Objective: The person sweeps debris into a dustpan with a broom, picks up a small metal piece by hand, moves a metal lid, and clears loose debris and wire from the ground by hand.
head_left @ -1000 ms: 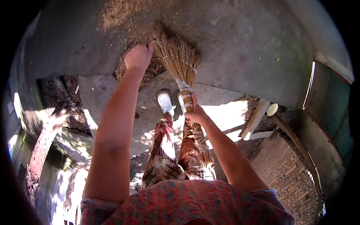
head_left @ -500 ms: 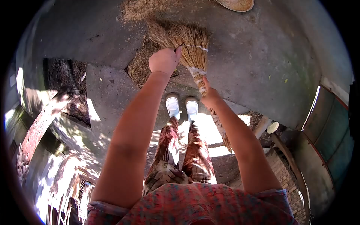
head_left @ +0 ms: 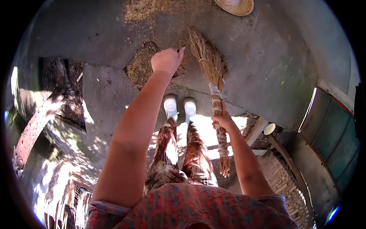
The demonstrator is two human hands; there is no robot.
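No writing visible anywhere. Right hand [head_left: 224,121] closed round the bound handle of a straw broom [head_left: 212,72]; dry tan bristles, white cord wraps, head fanned on the concrete floor [head_left: 259,57] ahead of the white shoes [head_left: 179,107]. Left hand [head_left: 166,61] loosely curled, fingers pinched over a patch of sawdust-like debris [head_left: 141,68], w/ nothing clearly held. Farther off, a round pan [head_left: 234,5]; brick wall [head_left: 289,183] at right.

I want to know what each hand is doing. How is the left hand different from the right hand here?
The right hand is wrapped around the bound handle of the straw broom, while the left hand holds no broom. The left hand reaches far out over the patch of chaff on the ground; the right hand stays closer to the body. Both are bare.
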